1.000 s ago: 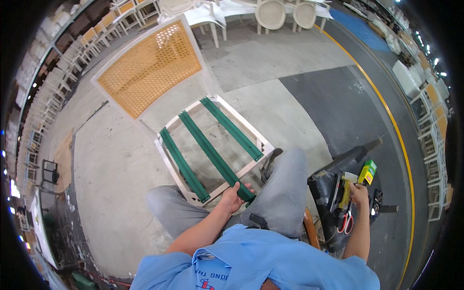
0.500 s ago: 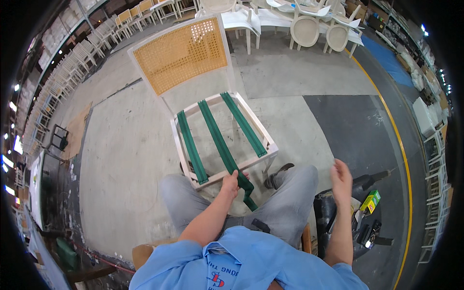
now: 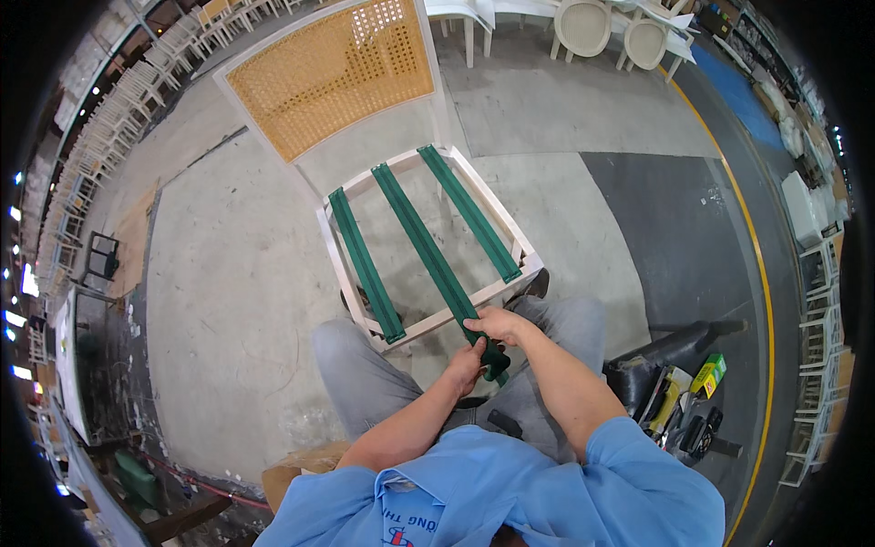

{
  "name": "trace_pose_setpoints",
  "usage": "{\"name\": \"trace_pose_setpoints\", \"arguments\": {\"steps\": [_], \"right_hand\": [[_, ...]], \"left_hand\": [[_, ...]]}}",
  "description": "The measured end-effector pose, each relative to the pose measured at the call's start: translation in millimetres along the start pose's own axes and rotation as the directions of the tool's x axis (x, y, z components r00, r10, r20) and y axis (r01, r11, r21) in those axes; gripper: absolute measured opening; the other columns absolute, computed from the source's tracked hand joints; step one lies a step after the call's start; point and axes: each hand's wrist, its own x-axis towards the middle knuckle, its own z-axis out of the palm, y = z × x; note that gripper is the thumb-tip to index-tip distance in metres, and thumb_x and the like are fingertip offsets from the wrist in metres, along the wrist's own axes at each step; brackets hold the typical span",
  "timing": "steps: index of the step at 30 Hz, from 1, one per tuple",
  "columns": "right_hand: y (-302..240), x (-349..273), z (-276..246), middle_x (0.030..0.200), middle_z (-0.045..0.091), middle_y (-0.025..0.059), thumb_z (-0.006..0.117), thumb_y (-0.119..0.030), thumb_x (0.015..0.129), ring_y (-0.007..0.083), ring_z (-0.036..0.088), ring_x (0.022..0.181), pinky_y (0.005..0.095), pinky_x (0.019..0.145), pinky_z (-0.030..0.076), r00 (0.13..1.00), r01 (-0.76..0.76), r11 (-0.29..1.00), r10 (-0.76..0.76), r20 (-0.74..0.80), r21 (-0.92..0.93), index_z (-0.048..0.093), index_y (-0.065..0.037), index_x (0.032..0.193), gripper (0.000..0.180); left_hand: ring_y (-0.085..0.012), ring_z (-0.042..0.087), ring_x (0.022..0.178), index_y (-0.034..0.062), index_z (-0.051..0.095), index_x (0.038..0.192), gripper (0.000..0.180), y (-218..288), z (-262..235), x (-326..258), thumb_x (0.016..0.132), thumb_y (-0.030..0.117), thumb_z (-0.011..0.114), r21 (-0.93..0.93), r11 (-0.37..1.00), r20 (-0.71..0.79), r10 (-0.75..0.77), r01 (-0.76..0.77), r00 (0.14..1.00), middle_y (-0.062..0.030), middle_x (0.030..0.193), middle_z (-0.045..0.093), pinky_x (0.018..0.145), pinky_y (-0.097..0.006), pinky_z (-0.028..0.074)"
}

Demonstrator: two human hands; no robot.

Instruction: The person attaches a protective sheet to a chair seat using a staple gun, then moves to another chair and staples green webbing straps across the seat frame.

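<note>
A whitewashed wooden chair frame (image 3: 488,189) stands in front of my knees, with a woven cane backrest (image 3: 333,77) on its far side. Two green webbing straps, one at the left (image 3: 366,264) and one at the right (image 3: 469,214), span the open seat. Between them runs the middle green strap (image 3: 419,232), its loose end hanging bunched past the front rail. My left hand (image 3: 465,363) is closed on this strap just below the rail. Beside it, my right hand (image 3: 499,325) pinches the same strap at the rail's edge.
A black stool (image 3: 638,378) at my right carries tools and a green-and-yellow box (image 3: 708,376). Rows of chairs (image 3: 109,150) line the far left. More pale chairs (image 3: 583,27) stand at the back. A yellow floor line (image 3: 764,301) curves along the right.
My right hand has come in from beside the stool and taken hold of the middle strap. My left hand has shifted slightly right and down along it. The view has tilted a little.
</note>
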Motion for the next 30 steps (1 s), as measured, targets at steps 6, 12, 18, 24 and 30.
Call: {"name": "trace_pose_setpoints", "arguments": {"steps": [6,12,18,24,30], "right_hand": [[14,11,7,0.104,0.074,0.0128,0.065,-0.036,0.104,0.0204,0.065,0.091,0.0391,0.083,0.05,0.98,0.092,0.949,-0.14,-0.143,-0.301,0.073,0.003,0.114,0.041],[32,51,2,0.114,0.074,0.0199,0.066,-0.041,0.101,0.0286,0.069,0.102,0.0408,0.089,0.052,0.989,0.058,0.897,-0.113,-0.1,-0.438,0.071,-0.001,0.125,0.047],[57,75,-23,0.129,0.07,0.0198,0.072,-0.041,0.096,0.0316,0.067,0.114,0.0399,0.095,0.052,0.97,0.188,0.953,-0.218,-0.11,-0.236,0.066,-0.003,0.135,0.055],[13,32,4,0.116,0.071,0.0137,0.067,-0.024,0.101,0.0245,0.065,0.103,0.0421,0.095,0.052,0.985,-0.147,0.987,0.152,-0.077,0.064,0.065,-0.003,0.132,0.037],[36,37,3,0.092,0.064,0.0131,0.031,-0.065,0.107,0.0251,0.062,0.079,0.0397,0.075,0.054,0.897,-0.422,0.542,0.364,0.25,0.727,0.061,0.003,0.124,0.076]], "left_hand": [[-0.0366,0.065,0.106,-0.0005,0.071,0.111,0.049,27,-27,-8,0.102,0.046,0.06,0.793,0.599,-0.197,0.425,-0.111,0.884,-0.0235,0.119,0.07,0.09,-0.046,0.048],[-0.0367,0.072,0.094,-0.0026,0.071,0.103,0.062,95,-49,-12,0.095,0.058,0.062,0.998,-0.065,0.063,0.79,-0.019,0.61,-0.0234,0.095,0.074,0.084,-0.049,0.055],[-0.0384,0.075,0.082,-0.0004,0.073,0.092,0.071,115,-41,14,0.091,0.069,0.06,0.995,-0.088,0.076,0.484,-0.038,0.872,-0.0207,0.084,0.074,0.072,-0.048,0.059],[-0.0361,0.075,0.08,0.0018,0.073,0.09,0.067,97,-70,8,0.092,0.067,0.06,0.994,-0.09,-0.008,0.479,0.058,0.878,-0.0193,0.081,0.074,0.071,-0.047,0.059],[-0.0338,0.075,0.081,0.0029,0.073,0.092,0.064,102,-59,14,0.093,0.065,0.06,0.994,-0.105,0.054,0.503,-0.001,0.863,-0.0175,0.084,0.075,0.07,-0.046,0.059]]}}
